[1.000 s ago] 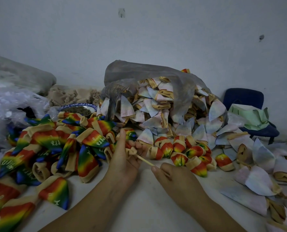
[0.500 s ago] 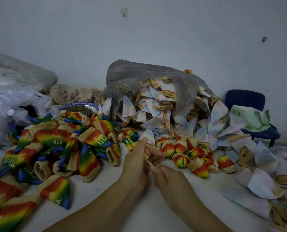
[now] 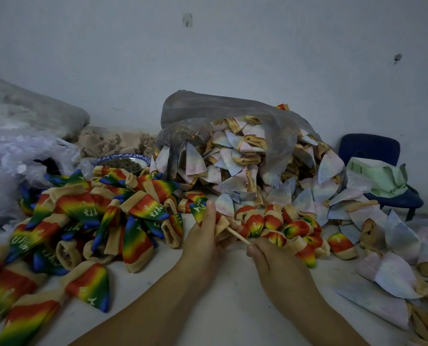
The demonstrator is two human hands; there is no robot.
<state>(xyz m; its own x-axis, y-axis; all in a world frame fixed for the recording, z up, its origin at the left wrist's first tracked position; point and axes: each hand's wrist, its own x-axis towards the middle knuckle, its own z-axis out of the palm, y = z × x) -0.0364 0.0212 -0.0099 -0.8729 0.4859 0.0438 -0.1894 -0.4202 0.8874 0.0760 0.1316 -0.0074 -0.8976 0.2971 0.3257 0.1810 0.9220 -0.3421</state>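
Pushing the wooden stick [image 3: 237, 236] straight into the rainbow fabric piece [image 3: 200, 211] is advised, so that its tip is shaped without being pierced. The piece is pinched in the left grip [image 3: 203, 242] just above the worktop [image 3: 232, 308]; the stick is held by the right grip [image 3: 280, 268]. Half a second earlier the grips were closer together and less of the stick was exposed.

Bare white tabletop [image 3: 232, 308] open at lower centre of frame, between forearms. Gap between left hand [image 3: 203, 243] and right hand [image 3: 280, 270] barred by thin wooden stick [image 3: 237, 235], running from tan-cuffed rainbow cone [image 3: 200, 211] in left grip to right pinch. Left half blocked: heap of rainbow-printed fabric cones [image 3: 83, 213]. Just beyond hands, row of small red-yellow rolled fabric pieces [image 3: 272, 221]; behind it, grey translucent plastic sack [image 3: 232, 116] spilling pale cones. Right edge crowded with loose pale blue-pink fabric cones [image 3: 395, 278].
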